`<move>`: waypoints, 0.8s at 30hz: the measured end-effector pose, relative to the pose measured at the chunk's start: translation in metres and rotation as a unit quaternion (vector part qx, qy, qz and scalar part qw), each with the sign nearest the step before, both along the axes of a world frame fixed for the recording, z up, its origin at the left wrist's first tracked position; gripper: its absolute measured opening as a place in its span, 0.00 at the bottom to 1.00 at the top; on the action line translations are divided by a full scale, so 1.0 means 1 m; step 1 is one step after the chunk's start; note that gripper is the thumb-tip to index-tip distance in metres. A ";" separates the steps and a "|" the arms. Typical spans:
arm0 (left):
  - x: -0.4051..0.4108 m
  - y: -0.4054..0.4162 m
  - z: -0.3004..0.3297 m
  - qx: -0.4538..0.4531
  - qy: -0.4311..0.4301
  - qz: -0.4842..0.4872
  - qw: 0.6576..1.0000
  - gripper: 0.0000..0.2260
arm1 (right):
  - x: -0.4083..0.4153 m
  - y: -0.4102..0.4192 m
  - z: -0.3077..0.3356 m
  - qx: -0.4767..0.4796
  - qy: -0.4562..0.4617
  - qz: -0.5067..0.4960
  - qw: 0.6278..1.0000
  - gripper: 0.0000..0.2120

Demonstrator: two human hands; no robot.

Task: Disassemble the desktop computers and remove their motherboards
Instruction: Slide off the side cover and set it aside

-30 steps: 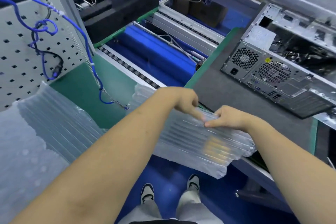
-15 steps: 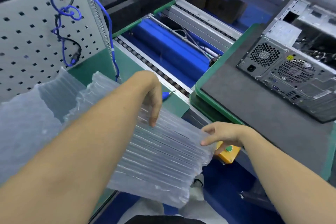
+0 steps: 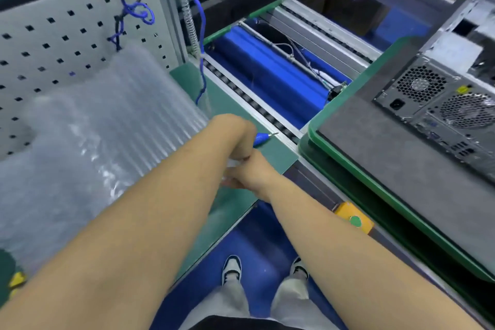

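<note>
Work surface: a green-matted bench (image 3: 235,112) at centre, backed at 10 o'clock by a grey perforated metal panel (image 3: 53,43) with tangled blue cables (image 3: 134,12) hanging before it. A grey roller conveyor track (image 3: 251,103) runs diagonally from 12 toward 3 o'clock, with blue sheeting (image 3: 267,72) beyond it. The floor at 6 o'clock is blue; the person's two shoes show there. A yellow control box with a green button (image 3: 353,218) sits on the bench edge at 4 o'clock.

Task item: a grey metal desktop computer case (image 3: 439,104) lies at 2 to 3 o'clock on a dark grey mat within a green-rimmed tray (image 3: 375,195). Its rear panel faces the camera, showing two round fan grilles, a power socket and ports. The upper side is open; the interior is too blurred to detail.

Hands: the left hand (image 3: 238,134) is curled into a loose fist at centre; the right hand (image 3: 246,171) lies just beneath it, touching, fingers bent. Something clear shows between them, but whether either grips it cannot be told. A blue-handled pointed tool (image 3: 263,138) lies on the bench just beyond the left hand.

Change from half a second ago: the clear ribbed air-cushion packaging sheet (image 3: 120,120), then held between both hands at centre, now lies at 9 o'clock against the panel, blurred. Both hands have drawn together.
</note>
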State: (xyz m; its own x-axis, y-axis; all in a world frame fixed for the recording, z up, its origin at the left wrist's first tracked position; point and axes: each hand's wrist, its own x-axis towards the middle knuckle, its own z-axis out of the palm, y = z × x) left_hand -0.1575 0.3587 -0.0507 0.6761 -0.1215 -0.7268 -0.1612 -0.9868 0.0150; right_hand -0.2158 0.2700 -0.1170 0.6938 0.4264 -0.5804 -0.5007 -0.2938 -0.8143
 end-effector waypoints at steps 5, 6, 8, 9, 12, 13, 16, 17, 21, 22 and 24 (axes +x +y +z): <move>-0.020 0.014 -0.037 -0.124 -0.106 0.084 0.983 0.12 | -0.001 -0.004 -0.008 -0.076 -0.060 0.036 0.995 0.12; -0.024 0.014 -0.043 -0.121 -0.120 0.104 0.980 0.12 | -0.002 -0.006 -0.009 -0.108 -0.083 0.051 0.989 0.09; -0.028 0.013 -0.049 -0.097 -0.143 0.125 0.977 0.12 | -0.003 -0.005 -0.013 -0.151 -0.106 0.054 0.981 0.05; -0.028 0.012 -0.051 -0.081 -0.154 0.127 0.977 0.10 | -0.004 -0.002 -0.014 -0.154 -0.098 0.042 0.982 0.05; -0.025 0.010 -0.053 -0.026 -0.188 0.118 0.975 0.08 | -0.010 0.011 -0.019 -0.101 -0.043 0.014 0.994 0.09; -0.024 0.012 -0.054 -0.015 -0.193 0.124 0.973 0.10 | -0.012 0.016 -0.020 -0.087 -0.031 0.025 0.995 0.10; -0.023 0.017 -0.061 -0.022 -0.188 0.121 0.974 0.13 | -0.014 0.018 -0.027 -0.122 -0.066 0.096 0.986 0.08; -0.024 0.017 -0.064 -0.032 -0.190 0.109 0.975 0.13 | -0.013 0.013 -0.029 -0.164 -0.104 0.133 0.972 0.05; -0.029 0.007 -0.076 -0.081 -0.265 0.099 0.956 0.10 | 0.001 -0.023 -0.029 -0.276 -0.203 0.130 0.930 0.08; -0.030 0.001 -0.078 -0.103 -0.283 0.106 0.948 0.11 | 0.004 -0.033 -0.025 -0.290 -0.225 0.115 0.923 0.11; -0.027 -0.013 -0.079 -0.151 -0.302 0.123 0.933 0.10 | 0.013 -0.055 -0.014 -0.310 -0.277 0.087 0.905 0.15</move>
State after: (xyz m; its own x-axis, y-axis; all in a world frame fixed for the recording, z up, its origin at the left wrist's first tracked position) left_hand -0.1842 0.3461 -0.1295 0.9859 -0.0458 -0.1610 0.0009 -0.9604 0.2787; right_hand -0.2030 0.2152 -0.1313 0.9047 0.2692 -0.3301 0.0317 -0.8154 -0.5780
